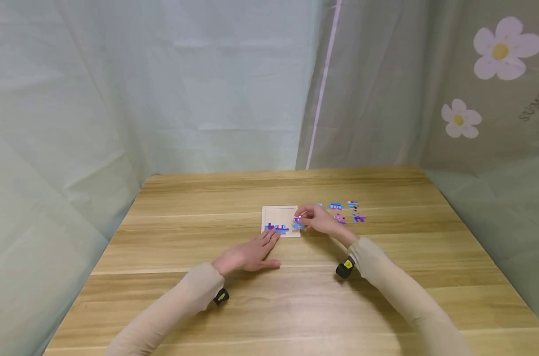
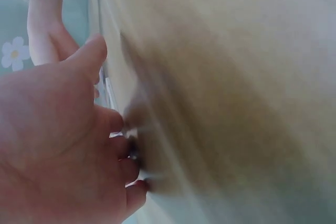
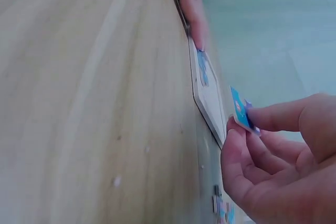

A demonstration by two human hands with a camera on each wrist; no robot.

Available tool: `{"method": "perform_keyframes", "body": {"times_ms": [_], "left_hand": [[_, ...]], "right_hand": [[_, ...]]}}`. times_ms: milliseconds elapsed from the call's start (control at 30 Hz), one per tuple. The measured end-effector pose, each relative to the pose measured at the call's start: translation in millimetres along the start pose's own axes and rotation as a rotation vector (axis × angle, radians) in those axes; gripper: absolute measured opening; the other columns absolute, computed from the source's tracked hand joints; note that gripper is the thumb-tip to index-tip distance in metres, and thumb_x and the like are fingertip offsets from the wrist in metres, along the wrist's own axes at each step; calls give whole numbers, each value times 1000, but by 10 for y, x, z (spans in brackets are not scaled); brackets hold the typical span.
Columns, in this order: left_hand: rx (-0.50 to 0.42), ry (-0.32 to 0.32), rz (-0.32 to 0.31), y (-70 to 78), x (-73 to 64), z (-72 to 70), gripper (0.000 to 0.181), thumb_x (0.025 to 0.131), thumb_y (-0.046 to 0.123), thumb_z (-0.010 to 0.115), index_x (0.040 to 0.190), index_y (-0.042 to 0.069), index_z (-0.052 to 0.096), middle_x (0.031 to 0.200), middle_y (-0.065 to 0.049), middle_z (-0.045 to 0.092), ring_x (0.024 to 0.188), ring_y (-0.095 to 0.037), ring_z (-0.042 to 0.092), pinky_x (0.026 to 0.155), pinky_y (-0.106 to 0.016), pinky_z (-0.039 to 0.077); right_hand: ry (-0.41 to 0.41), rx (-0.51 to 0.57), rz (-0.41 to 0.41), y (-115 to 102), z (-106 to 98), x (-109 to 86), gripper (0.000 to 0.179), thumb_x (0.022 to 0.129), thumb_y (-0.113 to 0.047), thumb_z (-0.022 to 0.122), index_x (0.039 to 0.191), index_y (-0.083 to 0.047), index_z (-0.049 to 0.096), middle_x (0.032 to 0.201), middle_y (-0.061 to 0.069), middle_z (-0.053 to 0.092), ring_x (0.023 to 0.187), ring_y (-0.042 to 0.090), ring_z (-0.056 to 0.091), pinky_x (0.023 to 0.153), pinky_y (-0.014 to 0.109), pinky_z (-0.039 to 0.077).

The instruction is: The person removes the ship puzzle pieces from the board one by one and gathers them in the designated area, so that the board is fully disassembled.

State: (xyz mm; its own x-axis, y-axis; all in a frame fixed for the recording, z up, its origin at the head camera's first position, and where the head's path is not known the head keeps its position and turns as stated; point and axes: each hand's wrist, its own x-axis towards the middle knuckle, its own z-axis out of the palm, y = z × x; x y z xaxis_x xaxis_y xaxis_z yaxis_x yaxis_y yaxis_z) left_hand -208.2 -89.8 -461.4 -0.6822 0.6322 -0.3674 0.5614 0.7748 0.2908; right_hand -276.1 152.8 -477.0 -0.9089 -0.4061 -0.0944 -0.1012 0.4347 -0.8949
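Note:
A white square puzzle tray (image 1: 279,209) lies on the wooden table, with joined purple and blue puzzle pieces (image 1: 276,229) along its lower left edge. My left hand (image 1: 254,252) rests at the tray's near edge, fingers stretched out and fingertips touching those pieces. Over the tray's right side, my right hand (image 1: 316,219) pinches a blue and purple puzzle piece (image 3: 241,109) between thumb and fingers. The right wrist view shows this piece tilted and raised above the tray (image 3: 212,100). In the left wrist view the left fingertips hide what they touch.
Several loose puzzle pieces, among them a blue one (image 1: 336,205) and a purple one (image 1: 358,217), lie on the table (image 1: 198,198) right of the tray. Pale curtains (image 1: 216,89) hang behind the table's far edge. Each wrist wears a black camera (image 1: 344,268).

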Motion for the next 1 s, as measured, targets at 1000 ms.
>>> {"method": "perform_keyframes", "body": {"times_ms": [1000], "left_hand": [[84,106,19,38,21,51,69,103,43,39,152,-1,20,160,-21,17,148,-36,18,121,-48,23]], "right_hand": [[135,31,184,251,-334,-579,20,85,-1,69,100,11,64,88,15,69,66,9,64,66,27,60]]}}
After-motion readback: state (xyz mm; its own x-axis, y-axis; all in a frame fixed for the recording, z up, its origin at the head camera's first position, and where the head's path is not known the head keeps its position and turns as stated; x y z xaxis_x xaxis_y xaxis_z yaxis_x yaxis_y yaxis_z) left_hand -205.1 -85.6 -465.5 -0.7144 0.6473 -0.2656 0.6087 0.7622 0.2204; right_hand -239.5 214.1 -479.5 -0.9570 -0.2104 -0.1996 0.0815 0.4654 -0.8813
